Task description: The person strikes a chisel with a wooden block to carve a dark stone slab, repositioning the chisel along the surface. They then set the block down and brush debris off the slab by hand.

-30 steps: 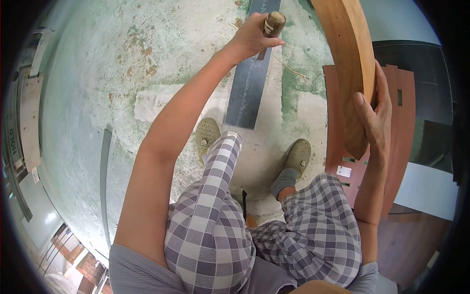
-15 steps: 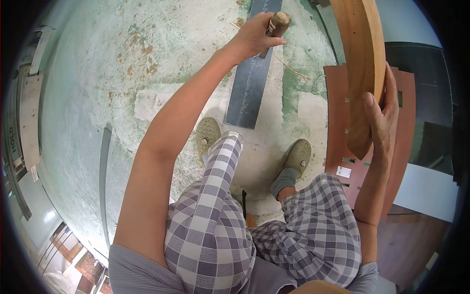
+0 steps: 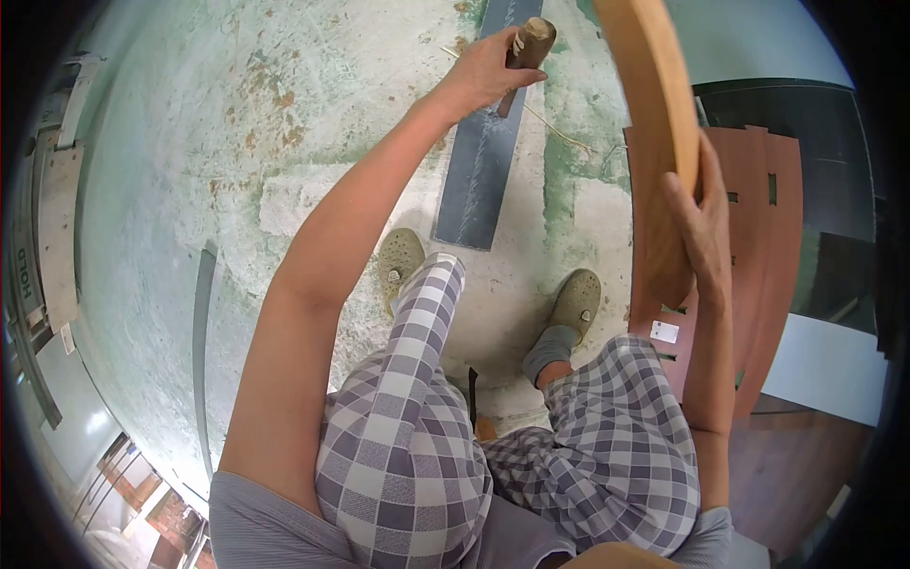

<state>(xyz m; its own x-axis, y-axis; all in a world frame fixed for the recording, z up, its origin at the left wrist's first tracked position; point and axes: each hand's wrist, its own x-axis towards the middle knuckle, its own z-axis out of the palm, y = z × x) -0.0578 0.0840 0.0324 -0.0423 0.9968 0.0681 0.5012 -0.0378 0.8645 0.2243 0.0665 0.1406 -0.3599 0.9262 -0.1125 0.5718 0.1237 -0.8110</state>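
Note:
My left hand (image 3: 482, 78) is closed around the round wooden handle of a chisel (image 3: 534, 40), held upright. Its blade reaches down to a long dark grey strip (image 3: 469, 185) on the floor, along which a pale scratched line runs. On the right, my right hand (image 3: 703, 228) grips a thick, smooth wooden piece (image 3: 654, 123) with a rounded lower end. That piece is raised close to the camera, and its top runs out of view. The fingers wrap its right side, with the thumb on the near face.
My feet in olive clogs (image 3: 576, 308) flank the strip's near end. Reddish-brown slotted panels (image 3: 758, 237) lie at the right beside a black panel (image 3: 815, 133). A narrow grey strip (image 3: 202, 332) lies on the worn concrete floor (image 3: 209, 152) at the left.
The wooden piece and my right hand have swung left, closer to the chisel. My left hand and the chisel have shifted slightly left.

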